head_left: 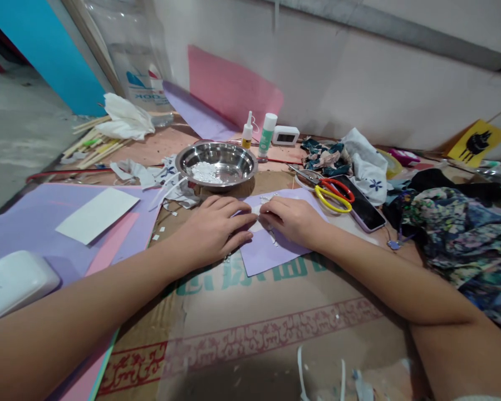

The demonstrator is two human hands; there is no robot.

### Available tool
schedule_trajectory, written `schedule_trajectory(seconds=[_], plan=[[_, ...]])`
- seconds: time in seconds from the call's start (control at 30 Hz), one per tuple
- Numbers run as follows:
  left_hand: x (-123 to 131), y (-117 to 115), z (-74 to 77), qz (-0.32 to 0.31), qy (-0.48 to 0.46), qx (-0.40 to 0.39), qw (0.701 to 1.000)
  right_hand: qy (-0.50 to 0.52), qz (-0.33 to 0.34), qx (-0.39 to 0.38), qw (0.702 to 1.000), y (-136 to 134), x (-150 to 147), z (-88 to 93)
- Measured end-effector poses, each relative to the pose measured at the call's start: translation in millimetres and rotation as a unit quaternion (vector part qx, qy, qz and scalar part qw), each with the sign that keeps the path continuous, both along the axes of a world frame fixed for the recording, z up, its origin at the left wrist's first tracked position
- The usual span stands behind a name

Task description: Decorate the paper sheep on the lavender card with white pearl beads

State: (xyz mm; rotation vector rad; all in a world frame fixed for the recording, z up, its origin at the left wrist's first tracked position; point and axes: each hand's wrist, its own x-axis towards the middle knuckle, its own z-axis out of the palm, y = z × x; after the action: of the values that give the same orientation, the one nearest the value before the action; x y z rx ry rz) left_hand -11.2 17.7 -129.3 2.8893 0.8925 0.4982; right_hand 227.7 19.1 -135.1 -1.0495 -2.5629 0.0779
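Note:
A small purple sheet of paper (271,259) lies on the cardboard, with tiny white pieces stuck or lying on it. My left hand (217,228) rests at the sheet's left edge, its fingers stretched out and thumb apart. On the sheet's upper part, my right hand (292,220) has its fingers bent and pressed together; whatever they pinch is too small to name. The fingertips of both hands almost meet over a pale patch on the sheet. Just beyond them stands a steel bowl (237,179) holding white bits (206,172).
Scissors (334,195) with red and yellow handles lie by a phone (365,209). Behind stand a glue stick (268,133) and a small glue bottle (247,132). Purple sheets and a white card (98,216) lie left; patterned cloth (451,234) is heaped right.

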Motion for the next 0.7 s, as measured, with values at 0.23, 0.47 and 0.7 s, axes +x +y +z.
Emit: schedule_trajectory(seconds=[0.23, 0.47, 0.7], plan=[[3.1, 0.6, -2.0, -0.013, 0.039, 0.014, 0.999, 0.09, -0.07, -0.059, 0.992, 5.9, 1.6, -2.7], [2.9, 1.3, -5.2, -0.036, 0.017, 0.048, 0.998, 0.022, 0.002, -0.016, 1.0, 1.7, 2.2, 0.3], [3.5, 2.8, -4.4, -0.057, 0.007, 0.054, 0.997, -0.035, 0.036, 0.062, 0.997, 0.0, 0.8, -3.2]])
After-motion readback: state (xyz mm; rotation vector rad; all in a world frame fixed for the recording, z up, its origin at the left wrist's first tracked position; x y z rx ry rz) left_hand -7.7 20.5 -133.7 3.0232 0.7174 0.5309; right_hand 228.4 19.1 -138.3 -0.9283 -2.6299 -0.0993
